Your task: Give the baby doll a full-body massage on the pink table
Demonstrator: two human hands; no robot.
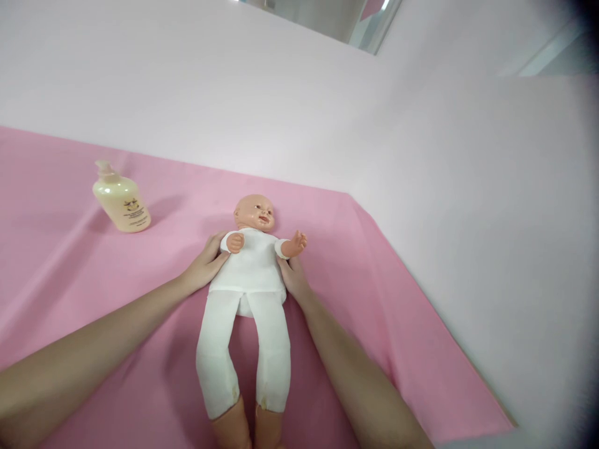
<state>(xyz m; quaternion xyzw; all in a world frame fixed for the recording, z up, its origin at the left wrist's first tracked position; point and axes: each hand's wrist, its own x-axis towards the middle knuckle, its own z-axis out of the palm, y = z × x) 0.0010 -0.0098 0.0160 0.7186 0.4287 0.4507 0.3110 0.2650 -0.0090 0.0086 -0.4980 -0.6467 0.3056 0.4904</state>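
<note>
Head view: yellowish pump bottle [124,204], contents unclear; doll [253,265] in both hands [209,260] [294,279]

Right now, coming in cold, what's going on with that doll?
A person has both bare hands around a baby doll that is face-up over a pink sheet. The left hand holds one side of its chest and the right hand the other, just below its arms. I can't tell whether it is slightly lifted. A pump bottle is on the sheet beyond the left hand, touched by neither hand.
</note>
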